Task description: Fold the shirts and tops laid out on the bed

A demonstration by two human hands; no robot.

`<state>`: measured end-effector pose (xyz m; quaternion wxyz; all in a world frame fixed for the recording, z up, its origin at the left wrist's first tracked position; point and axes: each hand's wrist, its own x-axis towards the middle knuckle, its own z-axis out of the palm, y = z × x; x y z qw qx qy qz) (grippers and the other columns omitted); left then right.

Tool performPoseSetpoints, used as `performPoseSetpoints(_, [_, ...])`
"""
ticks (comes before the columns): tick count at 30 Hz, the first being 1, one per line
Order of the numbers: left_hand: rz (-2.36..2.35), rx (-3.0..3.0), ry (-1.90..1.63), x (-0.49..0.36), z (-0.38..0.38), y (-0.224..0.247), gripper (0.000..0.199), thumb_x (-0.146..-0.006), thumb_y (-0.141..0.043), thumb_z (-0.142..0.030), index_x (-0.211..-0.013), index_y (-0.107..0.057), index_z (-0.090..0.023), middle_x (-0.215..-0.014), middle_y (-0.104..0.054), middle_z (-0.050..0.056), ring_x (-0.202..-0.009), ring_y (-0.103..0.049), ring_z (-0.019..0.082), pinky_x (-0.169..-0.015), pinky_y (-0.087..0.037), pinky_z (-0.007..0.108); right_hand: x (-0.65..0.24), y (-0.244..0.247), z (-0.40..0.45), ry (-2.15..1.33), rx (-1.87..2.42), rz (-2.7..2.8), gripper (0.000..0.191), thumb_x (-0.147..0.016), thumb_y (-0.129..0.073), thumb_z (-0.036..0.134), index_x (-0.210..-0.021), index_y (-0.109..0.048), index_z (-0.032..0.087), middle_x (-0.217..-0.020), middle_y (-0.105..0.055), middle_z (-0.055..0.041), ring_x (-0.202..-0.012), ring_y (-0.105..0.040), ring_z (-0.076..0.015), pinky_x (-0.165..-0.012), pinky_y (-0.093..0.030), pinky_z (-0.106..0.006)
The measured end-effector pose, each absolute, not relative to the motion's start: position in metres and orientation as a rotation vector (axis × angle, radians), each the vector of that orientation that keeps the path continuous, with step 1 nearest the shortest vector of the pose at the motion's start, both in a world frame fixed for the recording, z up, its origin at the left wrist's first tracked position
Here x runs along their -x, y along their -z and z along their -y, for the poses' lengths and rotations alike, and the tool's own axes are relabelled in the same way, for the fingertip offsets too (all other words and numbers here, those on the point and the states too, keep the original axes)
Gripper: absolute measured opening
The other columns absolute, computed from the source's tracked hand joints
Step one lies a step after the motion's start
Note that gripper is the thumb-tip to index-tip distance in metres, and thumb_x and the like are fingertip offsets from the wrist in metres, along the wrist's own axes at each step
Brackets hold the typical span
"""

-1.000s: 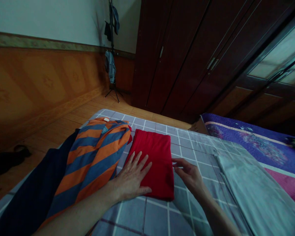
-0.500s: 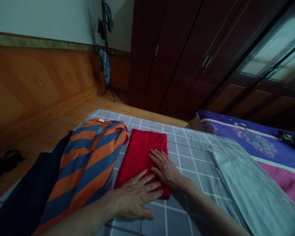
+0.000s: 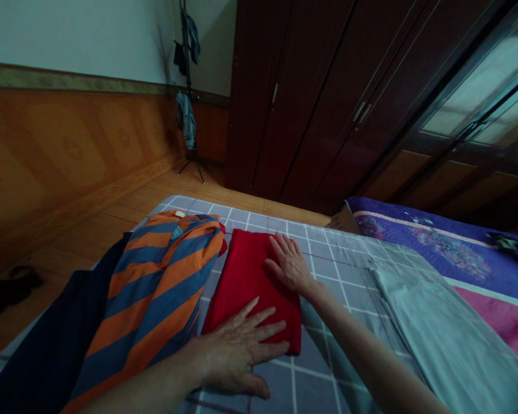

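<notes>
A red garment (image 3: 246, 270), folded into a flat rectangle, lies on the checked bedsheet (image 3: 332, 299). My left hand (image 3: 242, 345) rests flat over its near edge with the fingers spread and the thumb on the sheet. Against the garment's right edge, toward the far corner, lies my right hand (image 3: 291, 264), fingers stretched out. An orange and blue striped shirt (image 3: 155, 287) lies just left of the red garment, partly over dark navy cloth (image 3: 56, 333). What the red garment is unfolded cannot be made out.
Pale green folded cloth (image 3: 453, 328) lies on the bed's right side. Beyond it is a purple floral mattress (image 3: 418, 236). A dark wardrobe (image 3: 302, 103) stands past the bed's far edge, and a coat stand (image 3: 189, 75) with clothes is in the corner.
My right hand has slid away from me along the red garment toward its far right corner. My left hand stays nearly in place on the near edge.
</notes>
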<state>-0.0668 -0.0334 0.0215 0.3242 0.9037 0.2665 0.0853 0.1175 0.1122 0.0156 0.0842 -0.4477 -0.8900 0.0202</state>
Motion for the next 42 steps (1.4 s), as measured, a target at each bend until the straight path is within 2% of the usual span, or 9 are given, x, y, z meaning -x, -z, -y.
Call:
performPoseSetpoints(2, [-0.71, -2.348, -0.217, 0.067, 0.033, -0.021, 0.07, -0.086, -0.052, -0.054, -0.146, -0.024, -0.033, -0.155, -0.017, 0.003, -0.142, -0.004, 0.032, -0.112, -0.002, 0.06, -0.11, -0.018, -0.089, -0.18, 1.063, 2.794, 0.058, -0.095, -0.037, 0.047, -0.146, -0.03, 0.019, -0.154, -0.021, -0.0108, -0.141, -0.015, -0.026, -0.113, -0.018, -0.049])
performPoseSetpoints(5, [-0.719, -2.317, -0.217, 0.067, 0.033, -0.019, 0.073, -0.084, -0.055, -0.055, -0.146, -0.024, -0.032, -0.155, -0.018, 0.004, -0.142, -0.005, 0.035, -0.111, -0.005, 0.061, -0.103, -0.016, -0.076, -0.288, 0.854, 2.916, 0.061, -0.094, -0.038, 0.05, -0.146, -0.03, 0.018, -0.153, -0.023, -0.0128, -0.141, -0.016, -0.0252, -0.112, -0.022, -0.047])
performPoseSetpoints(13, [-0.654, -2.328, -0.209, 0.069, 0.032, -0.032, 0.071, -0.086, -0.051, -0.055, -0.147, -0.023, -0.029, -0.155, -0.014, 0.005, -0.143, 0.0, 0.029, -0.112, 0.004, 0.059, -0.067, -0.01, -0.151, -0.098, 1.11, 2.839, 0.068, -0.093, -0.038, 0.054, -0.145, -0.03, 0.011, -0.15, -0.028, -0.0157, -0.14, -0.02, -0.0273, -0.114, -0.015, -0.044])
performPoseSetpoints(18, [-0.649, -2.317, -0.197, 0.069, 0.031, -0.035, 0.073, -0.086, -0.047, -0.059, -0.147, -0.022, -0.028, -0.156, -0.014, 0.006, -0.143, 0.0, 0.03, -0.111, 0.004, 0.058, -0.055, -0.025, -0.13, -0.088, 1.121, 2.79, 0.074, -0.092, -0.038, 0.056, -0.146, -0.026, 0.006, -0.151, -0.021, -0.0214, -0.141, -0.015, -0.0318, -0.114, -0.014, -0.048])
performPoseSetpoints(20, [-0.663, -2.296, -0.177, 0.07, 0.032, -0.034, 0.072, -0.087, -0.044, -0.061, -0.147, -0.022, -0.029, -0.156, -0.016, 0.006, -0.143, -0.002, 0.031, -0.111, 0.001, 0.059, -0.059, -0.03, -0.104, -0.155, 0.992, 2.823, 0.074, -0.093, -0.036, 0.057, -0.147, -0.024, 0.009, -0.153, -0.016, -0.0195, -0.141, -0.012, -0.0299, -0.114, -0.015, -0.046])
performPoseSetpoints(25, [-0.72, -2.263, -0.165, 0.07, 0.032, -0.027, 0.069, -0.086, -0.049, -0.057, -0.146, -0.025, -0.033, -0.155, -0.02, 0.004, -0.141, -0.013, 0.035, -0.11, -0.011, 0.06, -0.061, -0.019, -0.071, -0.309, 0.766, 2.941, 0.069, -0.092, -0.041, 0.056, -0.146, -0.029, 0.015, -0.153, -0.021, -0.0162, -0.142, -0.013, -0.028, -0.113, -0.019, -0.049])
performPoseSetpoints(30, [-0.622, -2.334, -0.184, 0.069, 0.028, -0.023, 0.068, -0.088, -0.05, -0.049, -0.147, -0.024, -0.026, -0.156, -0.014, 0.006, -0.143, 0.001, 0.03, -0.112, 0.003, 0.058, -0.026, 0.003, -0.113, -0.154, 0.894, 2.814, 0.076, -0.091, -0.036, 0.061, -0.145, -0.029, 0.008, -0.151, -0.025, -0.0198, -0.141, -0.016, -0.031, -0.112, -0.019, -0.048])
performPoseSetpoints(37, [-0.631, -2.372, -0.158, 0.069, 0.027, -0.037, 0.068, -0.086, -0.053, -0.049, -0.145, -0.031, -0.023, -0.154, -0.022, 0.008, -0.143, -0.003, 0.032, -0.113, 0.0, 0.057, 0.009, 0.002, -0.158, -0.102, 1.098, 2.712, 0.069, -0.092, -0.036, 0.056, -0.141, -0.035, 0.007, -0.144, -0.037, -0.0201, -0.133, -0.031, -0.0329, -0.108, -0.024, -0.047])
performPoseSetpoints(42, [-0.65, -2.344, -0.138, 0.068, 0.029, -0.042, 0.075, -0.081, -0.054, -0.059, -0.144, -0.032, -0.023, -0.154, -0.021, 0.011, -0.142, -0.005, 0.035, -0.111, 0.002, 0.059, 0.008, -0.004, -0.148, -0.111, 1.19, 2.666, 0.071, -0.093, -0.035, 0.055, -0.143, -0.03, 0.006, -0.149, -0.027, -0.0221, -0.137, -0.023, -0.0343, -0.109, -0.02, -0.048])
